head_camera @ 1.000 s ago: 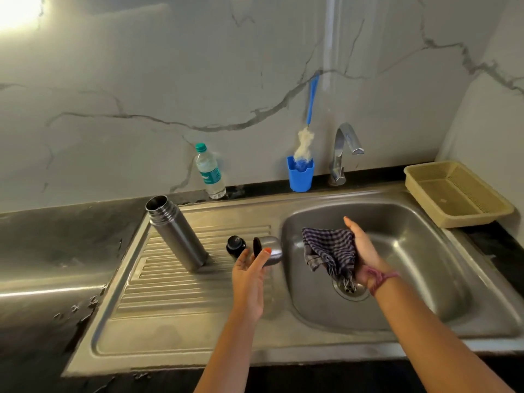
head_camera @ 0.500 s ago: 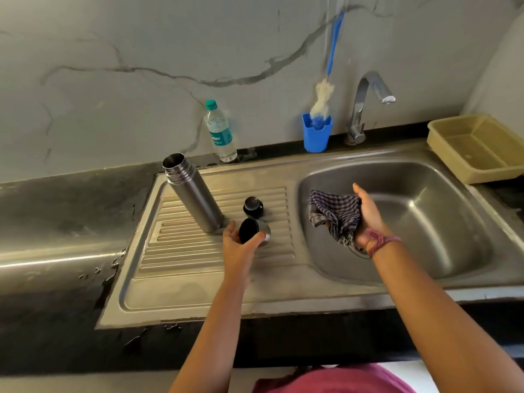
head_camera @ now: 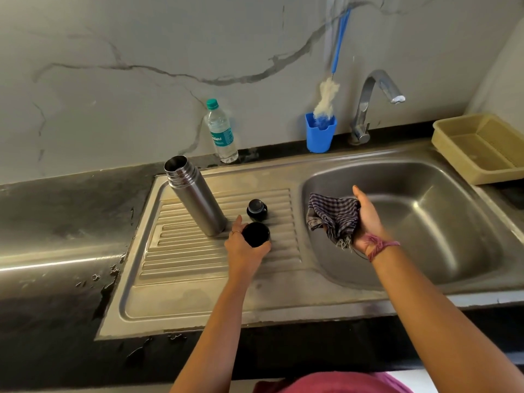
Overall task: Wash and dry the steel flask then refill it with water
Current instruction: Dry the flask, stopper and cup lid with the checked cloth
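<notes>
The steel flask (head_camera: 195, 195) stands upright and uncapped on the ribbed drainboard (head_camera: 198, 265) of the stainless sink unit, toward the drainboard's back left corner, its open mouth facing up. Just to its right, the left hand (head_camera: 243, 245) curls its fingers and thumb around the flask's cup lid (head_camera: 256, 234), whose dark open inside faces up, at the drainboard ribs; whether the cup touches them cannot be told. The black inner stopper (head_camera: 257, 209) sits on the ribs just behind the cup, apart from the flask.

The right hand (head_camera: 367, 219) is over the left side of the sink basin (head_camera: 425, 222), thumb and fingers gripping a bunched blue-and-white checked cloth (head_camera: 333, 217) that hangs down to the hand's left. A pink thread band (head_camera: 380, 246) wraps that wrist.

Along the counter's back edge against the marble-patterned wall, a plastic water bottle (head_camera: 221, 131) with a teal cap stands behind the flask. A blue holder cup (head_camera: 320, 133) with a blue-handled bottle brush (head_camera: 330, 80) in it stands just left of the chrome tap (head_camera: 374, 103). A beige plastic tray (head_camera: 482, 147) rests at the counter's back right corner, beside the basin. Water patches lie on the black counter (head_camera: 56, 222) left of the drainboard.
</notes>
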The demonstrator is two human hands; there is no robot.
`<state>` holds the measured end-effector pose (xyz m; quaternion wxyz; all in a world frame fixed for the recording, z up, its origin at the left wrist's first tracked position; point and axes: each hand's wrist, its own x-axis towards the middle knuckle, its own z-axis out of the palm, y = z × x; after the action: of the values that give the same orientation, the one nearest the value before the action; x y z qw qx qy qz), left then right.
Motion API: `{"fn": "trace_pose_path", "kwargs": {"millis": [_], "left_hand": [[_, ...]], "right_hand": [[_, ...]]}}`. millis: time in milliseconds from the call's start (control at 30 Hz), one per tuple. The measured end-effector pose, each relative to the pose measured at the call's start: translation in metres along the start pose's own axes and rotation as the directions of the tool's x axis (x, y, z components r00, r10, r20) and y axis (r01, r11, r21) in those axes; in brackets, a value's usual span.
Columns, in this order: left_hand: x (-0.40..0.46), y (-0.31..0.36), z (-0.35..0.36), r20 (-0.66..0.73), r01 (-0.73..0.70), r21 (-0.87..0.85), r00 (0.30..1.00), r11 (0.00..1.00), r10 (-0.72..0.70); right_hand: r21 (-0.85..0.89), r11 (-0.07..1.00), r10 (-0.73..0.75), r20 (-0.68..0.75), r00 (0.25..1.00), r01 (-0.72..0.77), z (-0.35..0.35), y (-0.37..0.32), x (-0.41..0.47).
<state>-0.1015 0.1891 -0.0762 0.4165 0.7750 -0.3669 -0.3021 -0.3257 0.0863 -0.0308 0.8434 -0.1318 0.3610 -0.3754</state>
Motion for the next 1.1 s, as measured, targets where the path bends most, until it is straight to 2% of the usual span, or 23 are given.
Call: {"fn": "trace_pose_path", "kwargs": {"millis": [167, 400, 600, 700, 800, 900, 1100], "left_hand": [[0.005, -0.006, 0.003, -0.006, 0.006, 0.081, 1.000, 0.997, -0.006], [0.004, 0.000, 0.000, 0.021, -0.069, 0.274, 0.998, 0.959, 0.065], [-0.001, -0.001, -0.003, 0.011, -0.064, 0.242, 0.998, 0.968, 0.063], [-0.006, 0.006, -0.005, -0.010, -0.068, 0.241, 0.997, 0.968, 0.073], [-0.017, 0.020, -0.004, -0.067, -0.169, 0.241, 0.979, 0.956, 0.190], [-0.029, 0.038, 0.003, -0.074, -0.319, 0.206, 0.938, 0.925, 0.340], [-0.040, 0.068, 0.030, 0.074, -0.472, 0.115, 0.882, 0.874, 0.466]], "right_hand": [[-0.048, 0.999, -0.018, -0.033, 0.999, 0.016, -0.003, 0.002, 0.004], [-0.081, 0.995, -0.056, -0.081, 0.995, 0.050, -0.001, 0.002, 0.004], [-0.058, 0.996, -0.071, -0.125, 0.990, 0.065, -0.008, 0.005, 0.006], [-0.028, 0.995, -0.097, -0.092, 0.991, 0.095, -0.009, 0.005, 0.003], [0.010, 0.990, -0.138, -0.054, 0.989, 0.139, -0.005, 0.005, -0.004], [0.070, 0.981, -0.177, -0.087, 0.980, 0.183, -0.008, 0.005, -0.007], [-0.012, 0.976, -0.217, -0.046, 0.975, 0.217, -0.014, 0.002, -0.015]]}}
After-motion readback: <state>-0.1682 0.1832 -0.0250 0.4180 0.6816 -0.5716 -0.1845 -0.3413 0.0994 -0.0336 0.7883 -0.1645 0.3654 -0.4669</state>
